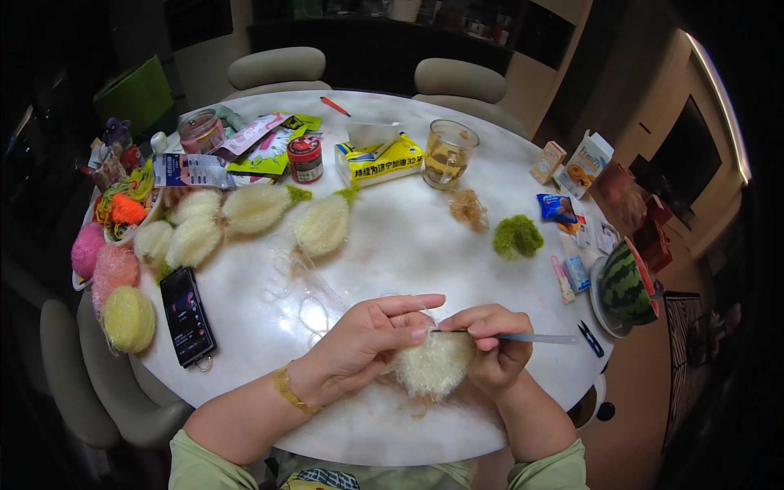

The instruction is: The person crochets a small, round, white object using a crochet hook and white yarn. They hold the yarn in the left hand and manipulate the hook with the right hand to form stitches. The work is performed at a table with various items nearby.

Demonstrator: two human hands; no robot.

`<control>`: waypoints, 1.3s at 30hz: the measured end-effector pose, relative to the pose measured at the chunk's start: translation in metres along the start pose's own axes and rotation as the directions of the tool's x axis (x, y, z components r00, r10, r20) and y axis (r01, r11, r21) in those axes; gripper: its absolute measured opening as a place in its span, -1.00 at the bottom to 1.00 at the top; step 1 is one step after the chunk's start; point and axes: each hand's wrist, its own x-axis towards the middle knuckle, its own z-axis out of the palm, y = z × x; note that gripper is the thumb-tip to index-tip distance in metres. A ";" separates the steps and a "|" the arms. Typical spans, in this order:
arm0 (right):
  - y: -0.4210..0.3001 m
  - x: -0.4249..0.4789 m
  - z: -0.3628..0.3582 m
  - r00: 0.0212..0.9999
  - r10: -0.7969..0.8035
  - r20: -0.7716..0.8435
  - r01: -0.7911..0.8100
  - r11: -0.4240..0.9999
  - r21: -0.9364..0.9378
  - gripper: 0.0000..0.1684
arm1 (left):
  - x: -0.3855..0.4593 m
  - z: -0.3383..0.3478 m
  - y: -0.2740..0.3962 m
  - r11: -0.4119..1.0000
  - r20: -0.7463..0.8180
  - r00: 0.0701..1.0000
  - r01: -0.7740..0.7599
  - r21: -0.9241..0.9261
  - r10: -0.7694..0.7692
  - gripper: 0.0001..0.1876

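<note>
My left hand [373,337] pinches the top edge of a fuzzy cream crocheted piece [433,369] between thumb and fingers, with pale yarn running over it. In my right hand [499,346] is a crochet hook [539,338] with a grey handle, its tip at the edge of the piece. Brown strands hang under the piece. Pale loose yarn [315,275] trails across the table to the left. Beyond it lies a finished-looking cream crocheted piece [321,226] with a green tip, beside several more such pieces [254,209].
Left: a phone [187,318], a yellow yarn ball [128,318] and a basket of yarn. Ahead: a tissue pack [380,159], a glass mug [450,153], brown fibre [468,210] and green yarn [518,236]. Right: thread snips [590,339] and a cut watermelon [626,288] on a plate.
</note>
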 end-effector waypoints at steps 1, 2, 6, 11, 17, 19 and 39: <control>0.000 -0.001 0.001 1.000 0.004 -0.010 -0.004 1.000 0.003 -0.87 | 0.000 -0.001 -0.002 1.000 0.017 1.000 -0.001 -0.024 0.001 -0.48; 0.000 -0.002 0.001 1.000 0.007 -0.020 -0.007 1.000 0.005 -0.87 | 0.000 -0.001 -0.002 1.000 0.017 1.000 -0.003 -0.026 0.004 -0.46; 0.000 0.000 0.001 1.000 -0.027 0.004 0.027 0.995 -0.092 -0.90 | -0.001 0.001 -0.002 1.000 -0.004 1.000 -0.014 -0.016 0.014 -0.43; -0.008 0.009 0.002 0.989 -0.068 0.131 0.111 0.929 -0.353 -0.82 | -0.002 0.003 -0.004 0.998 -0.041 0.998 -0.052 -0.045 0.050 -0.42; -0.012 0.018 0.005 0.861 -0.219 0.460 0.499 0.541 -0.677 -0.64 | -0.004 0.005 -0.001 0.997 -0.061 0.998 -0.036 -0.061 0.032 -0.40; -0.011 0.019 0.006 0.825 -0.328 0.460 0.565 0.465 -0.681 -0.66 | -0.003 0.012 0.005 0.994 -0.092 0.994 0.046 -0.102 -0.056 -0.39; -0.004 0.005 0.009 0.964 0.247 -0.094 -0.257 0.960 -0.111 -0.81 | -0.003 0.007 -0.004 0.979 -0.082 0.986 -0.133 0.153 0.146 -0.34</control>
